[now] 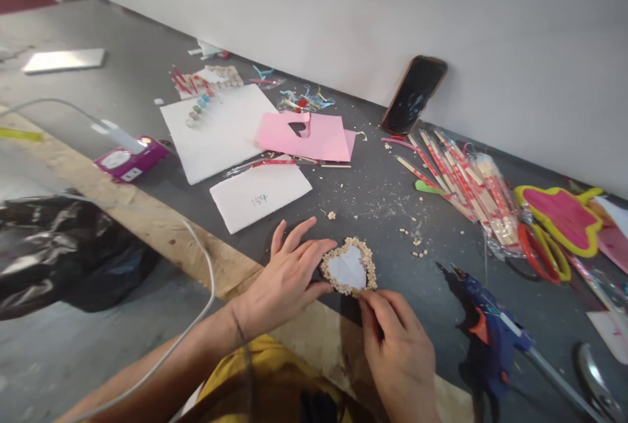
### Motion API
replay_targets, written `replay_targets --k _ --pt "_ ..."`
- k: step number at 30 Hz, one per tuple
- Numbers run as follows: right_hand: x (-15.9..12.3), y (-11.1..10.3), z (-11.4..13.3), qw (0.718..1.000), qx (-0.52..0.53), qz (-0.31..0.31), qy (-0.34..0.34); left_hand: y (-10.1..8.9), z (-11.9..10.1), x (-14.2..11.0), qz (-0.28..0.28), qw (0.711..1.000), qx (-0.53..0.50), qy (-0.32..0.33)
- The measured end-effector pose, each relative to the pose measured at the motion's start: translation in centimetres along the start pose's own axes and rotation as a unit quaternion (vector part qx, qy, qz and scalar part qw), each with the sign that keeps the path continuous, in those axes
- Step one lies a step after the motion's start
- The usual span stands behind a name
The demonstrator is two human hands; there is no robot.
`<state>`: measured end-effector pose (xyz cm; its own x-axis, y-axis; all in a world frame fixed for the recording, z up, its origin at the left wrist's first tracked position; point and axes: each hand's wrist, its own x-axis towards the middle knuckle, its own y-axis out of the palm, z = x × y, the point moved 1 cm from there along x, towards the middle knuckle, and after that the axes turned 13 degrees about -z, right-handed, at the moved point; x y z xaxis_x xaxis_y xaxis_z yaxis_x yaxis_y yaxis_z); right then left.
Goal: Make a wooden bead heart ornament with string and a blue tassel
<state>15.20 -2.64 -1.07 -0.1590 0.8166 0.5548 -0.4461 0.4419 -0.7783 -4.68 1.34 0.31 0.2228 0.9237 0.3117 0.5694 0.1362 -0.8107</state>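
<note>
A white paper heart [348, 267] lies near the table's front edge, bordered with small beige chips or beads. My left hand [293, 267] is at its left side, thumb and index finger bracketing the edge while the other fingers stretch outward. At the heart's lower right rim, the fingertips of my right hand [400, 351] are pinched together; whatever is between them is hidden. A small beige cluster [331, 215] lies just above the heart, and several loose beige bits [417, 243] are scattered to its right.
A blue hot glue gun [498, 325] lies at right, near scissors [542, 253] and packaged wooden sticks [466, 181]. A phone [415, 95] leans on the wall. Pink paper [324, 138], a white sheet marked 154 [260, 197] and a purple box [131, 158] are left. A white cable [203, 246] crosses my left arm.
</note>
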Motion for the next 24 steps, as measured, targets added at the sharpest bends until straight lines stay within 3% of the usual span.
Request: replay_targets --k 19,24 --pt "0.4 -0.4 0.3 0.999 0.020 -0.018 0.020 0.1 0.0 1.8 0.052 0.996 -0.031 0.058" --pt "0.4 -0.3 0.2 0.999 0.026 -0.009 0.029 -0.1 -0.3 1.5 0.034 0.996 -0.027 0.075"
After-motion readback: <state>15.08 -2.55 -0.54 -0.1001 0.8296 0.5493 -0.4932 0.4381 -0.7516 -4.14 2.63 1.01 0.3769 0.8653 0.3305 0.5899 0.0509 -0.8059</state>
